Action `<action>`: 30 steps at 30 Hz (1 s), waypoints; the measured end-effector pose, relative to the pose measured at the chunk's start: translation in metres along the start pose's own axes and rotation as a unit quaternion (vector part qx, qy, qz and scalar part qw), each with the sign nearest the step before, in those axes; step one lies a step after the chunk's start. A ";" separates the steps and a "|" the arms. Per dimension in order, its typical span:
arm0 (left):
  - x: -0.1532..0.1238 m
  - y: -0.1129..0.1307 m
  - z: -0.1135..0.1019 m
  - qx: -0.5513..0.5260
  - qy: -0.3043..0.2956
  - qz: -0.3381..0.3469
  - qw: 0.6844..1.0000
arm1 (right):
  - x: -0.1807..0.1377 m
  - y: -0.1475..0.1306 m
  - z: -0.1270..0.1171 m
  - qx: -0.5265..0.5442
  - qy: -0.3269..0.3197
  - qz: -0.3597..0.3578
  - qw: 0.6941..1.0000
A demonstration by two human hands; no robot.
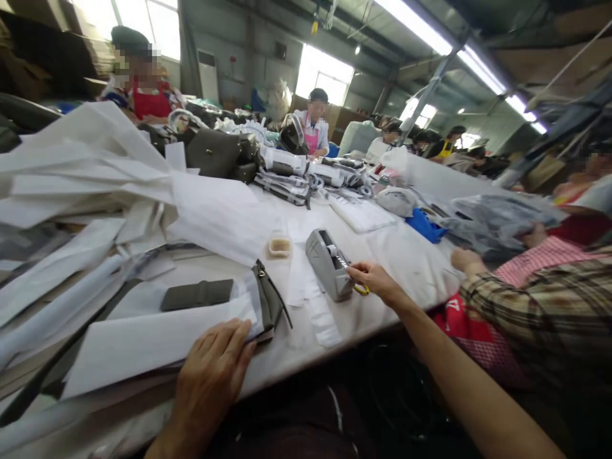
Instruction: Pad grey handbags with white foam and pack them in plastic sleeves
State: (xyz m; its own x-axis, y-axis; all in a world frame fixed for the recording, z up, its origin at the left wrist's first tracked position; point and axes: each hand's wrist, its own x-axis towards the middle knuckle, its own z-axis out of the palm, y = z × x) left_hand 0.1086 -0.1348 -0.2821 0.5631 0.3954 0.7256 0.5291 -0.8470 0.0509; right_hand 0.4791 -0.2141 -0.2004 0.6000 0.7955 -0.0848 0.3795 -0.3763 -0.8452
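Observation:
My left hand (pixel 215 357) lies along the near edge of a white paper sheet (pixel 157 335), with its fingertips on top and its thumb by the edge. The sheet is wrapped over a dark olive bag (pixel 270 299) with a small metal zip fitting and a thin strap. My right hand (pixel 375 280) pinches at the cutter end of a grey tape dispenser (pixel 329 264), where the tape comes off; the tape itself is hard to make out. Just under those fingers a yellow loop (pixel 362 290) shows, perhaps a scissors handle.
Loose white paper (pixel 86 172) is heaped on the left. A small tan dish (pixel 278 247) stands beyond the dispenser. Wrapped dark bags (pixel 282 169) are piled at the back. On the right, a co-worker's checked sleeve (pixel 516 306) is close, near grey plastic bags (pixel 502 217).

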 end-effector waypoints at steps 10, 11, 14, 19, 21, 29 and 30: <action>0.001 0.000 0.001 0.032 0.017 0.017 0.999 | 0.012 -0.003 0.010 0.107 0.020 -0.005 0.994; 0.002 0.000 0.000 0.034 0.018 0.018 0.999 | 0.008 -0.005 0.009 0.114 0.037 -0.012 0.993; 0.002 0.000 0.000 0.032 0.015 0.018 0.999 | -0.007 -0.007 0.008 0.120 0.092 -0.032 0.988; 0.001 0.001 0.000 0.017 0.006 -0.005 1.000 | -0.024 0.025 0.013 0.079 0.108 -0.009 0.991; 0.000 0.004 -0.002 0.010 -0.004 -0.020 1.000 | -0.031 0.041 0.016 0.053 0.097 0.012 0.994; 0.001 0.011 -0.006 -0.046 -0.071 -0.083 0.993 | -0.052 -0.037 0.057 -0.051 -0.231 -0.107 0.966; 0.001 0.011 -0.006 -0.048 -0.073 -0.084 0.993 | -0.053 -0.058 0.071 -0.059 -0.289 -0.124 0.947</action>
State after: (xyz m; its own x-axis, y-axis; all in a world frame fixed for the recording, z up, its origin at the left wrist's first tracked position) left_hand 0.1111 -0.1457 -0.2767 0.5620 0.5755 0.5940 0.5649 -0.7917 0.2326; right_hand 0.3758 -0.2006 -0.1842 0.0094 0.9810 -0.1938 0.5551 -0.1663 -0.8149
